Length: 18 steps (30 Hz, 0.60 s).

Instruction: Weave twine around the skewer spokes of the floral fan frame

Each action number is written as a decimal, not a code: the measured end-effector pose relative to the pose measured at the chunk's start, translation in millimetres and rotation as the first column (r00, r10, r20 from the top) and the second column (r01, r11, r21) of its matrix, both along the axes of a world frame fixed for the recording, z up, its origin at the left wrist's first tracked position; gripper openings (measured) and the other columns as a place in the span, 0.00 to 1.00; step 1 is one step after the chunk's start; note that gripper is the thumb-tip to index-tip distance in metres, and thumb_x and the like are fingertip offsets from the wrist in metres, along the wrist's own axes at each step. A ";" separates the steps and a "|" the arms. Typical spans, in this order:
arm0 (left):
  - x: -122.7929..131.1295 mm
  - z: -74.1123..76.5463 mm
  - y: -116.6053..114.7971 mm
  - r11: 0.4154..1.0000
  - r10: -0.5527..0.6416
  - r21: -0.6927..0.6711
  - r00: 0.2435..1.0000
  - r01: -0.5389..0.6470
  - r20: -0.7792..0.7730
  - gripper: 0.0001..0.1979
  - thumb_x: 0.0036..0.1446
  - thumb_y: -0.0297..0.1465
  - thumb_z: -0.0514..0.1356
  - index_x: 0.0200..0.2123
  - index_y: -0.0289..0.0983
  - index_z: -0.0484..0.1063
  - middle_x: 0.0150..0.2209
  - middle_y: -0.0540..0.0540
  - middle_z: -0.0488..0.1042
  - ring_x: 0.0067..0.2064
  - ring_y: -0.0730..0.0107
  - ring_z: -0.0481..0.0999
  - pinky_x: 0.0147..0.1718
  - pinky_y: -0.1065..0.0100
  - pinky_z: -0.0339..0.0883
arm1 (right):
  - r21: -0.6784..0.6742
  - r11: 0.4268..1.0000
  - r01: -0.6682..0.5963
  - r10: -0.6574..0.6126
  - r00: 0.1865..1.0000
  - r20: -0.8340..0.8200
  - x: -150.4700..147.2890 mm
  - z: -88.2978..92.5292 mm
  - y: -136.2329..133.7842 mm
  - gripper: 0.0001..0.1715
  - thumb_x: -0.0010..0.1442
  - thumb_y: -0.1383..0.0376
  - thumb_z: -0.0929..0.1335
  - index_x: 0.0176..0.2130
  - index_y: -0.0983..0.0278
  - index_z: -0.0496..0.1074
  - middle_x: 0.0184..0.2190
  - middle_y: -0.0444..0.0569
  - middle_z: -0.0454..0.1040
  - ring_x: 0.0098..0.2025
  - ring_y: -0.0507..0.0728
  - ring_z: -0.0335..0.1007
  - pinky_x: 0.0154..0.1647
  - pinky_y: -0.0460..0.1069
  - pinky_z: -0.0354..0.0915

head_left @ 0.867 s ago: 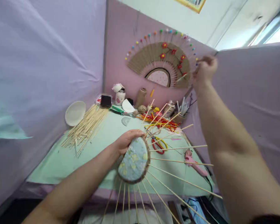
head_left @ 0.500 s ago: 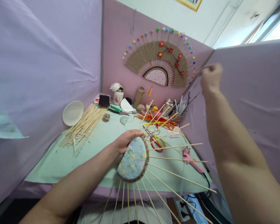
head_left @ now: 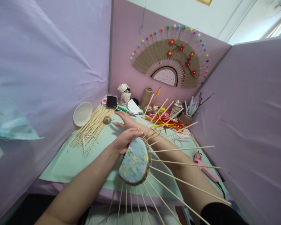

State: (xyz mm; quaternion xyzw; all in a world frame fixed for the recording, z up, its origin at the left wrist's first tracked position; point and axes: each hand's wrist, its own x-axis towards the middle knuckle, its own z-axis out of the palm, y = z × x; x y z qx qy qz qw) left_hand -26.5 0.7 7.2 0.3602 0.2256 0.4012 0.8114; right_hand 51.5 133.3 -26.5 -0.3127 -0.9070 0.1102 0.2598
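Observation:
My left hand [head_left: 124,139] grips the top edge of a half-made fan [head_left: 135,162]: a half-round blue floral fabric piece rimmed with twine, with several thin wooden sticks [head_left: 184,164] fanning out from it. My right hand [head_left: 127,120] reaches forward behind the fan, low over the green mat [head_left: 67,159], fingers stretched out flat and holding nothing. It points toward a small ball of twine [head_left: 107,119] and a loose pile of bamboo sticks [head_left: 91,128].
A finished fan [head_left: 170,61] with red flowers and coloured pins hangs on the pink back wall. Along the back stand a white paper plate [head_left: 82,113], a jar [head_left: 125,97], a twine spool [head_left: 147,97], coloured sticks [head_left: 167,122], a cup of tools [head_left: 186,117]. A pink glue gun [head_left: 204,167] lies at the right.
My right hand has come down from high at the right wall, where it was pinched shut, and now stretches open over the mat behind the fan. The left hand keeps its grip.

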 end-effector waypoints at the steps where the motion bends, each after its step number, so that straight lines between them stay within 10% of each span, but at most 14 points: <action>1: -4.5 -0.4 0.5 1.000 0.017 -0.004 1.000 -0.017 0.000 0.15 0.37 0.33 0.72 0.28 0.30 0.75 0.23 0.47 0.75 0.23 0.75 0.72 0.23 0.74 0.64 | 0.002 1.000 -0.015 0.015 1.000 -0.005 -11.0 -5.7 2.4 0.38 0.58 0.61 0.70 0.63 0.64 0.57 0.63 0.60 0.58 0.66 0.61 0.53 0.65 0.56 0.53; 13: -17.5 -3.5 6.7 0.998 0.054 -0.023 0.998 -0.054 0.034 0.13 0.37 0.32 0.71 0.27 0.31 0.76 0.23 0.48 0.76 0.23 0.75 0.73 0.24 0.75 0.65 | -0.090 0.990 0.106 -0.103 0.994 0.036 -63.7 -31.2 11.3 0.28 0.54 0.62 0.73 0.53 0.65 0.68 0.46 0.53 0.74 0.50 0.62 0.65 0.52 0.54 0.60; 18: -17.6 0.5 4.6 0.999 0.037 -0.001 0.999 -0.037 0.012 0.12 0.39 0.32 0.71 0.26 0.31 0.75 0.21 0.48 0.74 0.22 0.76 0.71 0.23 0.75 0.63 | -0.337 0.926 0.168 -0.278 0.909 -0.312 -52.4 -14.2 7.7 0.11 0.58 0.61 0.69 0.40 0.62 0.68 0.37 0.45 0.73 0.39 0.53 0.68 0.42 0.48 0.64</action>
